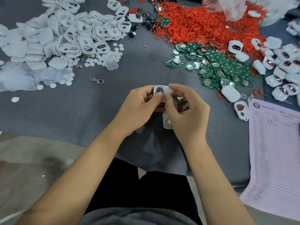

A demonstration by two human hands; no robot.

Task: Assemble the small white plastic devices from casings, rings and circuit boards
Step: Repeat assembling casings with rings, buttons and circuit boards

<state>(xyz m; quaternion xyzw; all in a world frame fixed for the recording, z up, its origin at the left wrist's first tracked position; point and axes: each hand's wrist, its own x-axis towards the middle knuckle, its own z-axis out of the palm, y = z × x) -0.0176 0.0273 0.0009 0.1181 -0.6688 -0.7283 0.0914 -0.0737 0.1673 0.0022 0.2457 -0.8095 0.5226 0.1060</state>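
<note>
Here, both hands meet over the grey cloth-covered table (pixel 113 88) near its front edge. The left hand (pixel 138 108) and right hand (pixel 186 114) together pinch a small white plastic casing with an oval window (pixel 162 90). The right hand also grasps another white shell (pixel 167 122) beneath. Bare cloth lies between the white casing heap (pixel 65 34), the red ring pile (pixel 203 25) and the green circuit boards (pixel 224 65).

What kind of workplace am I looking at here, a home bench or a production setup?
Most likely a small hand-assembly workshop: bulk heaps of white casings, red rings and green circuit boards cover the grey table, with a printed tally sheet at the right.
</note>
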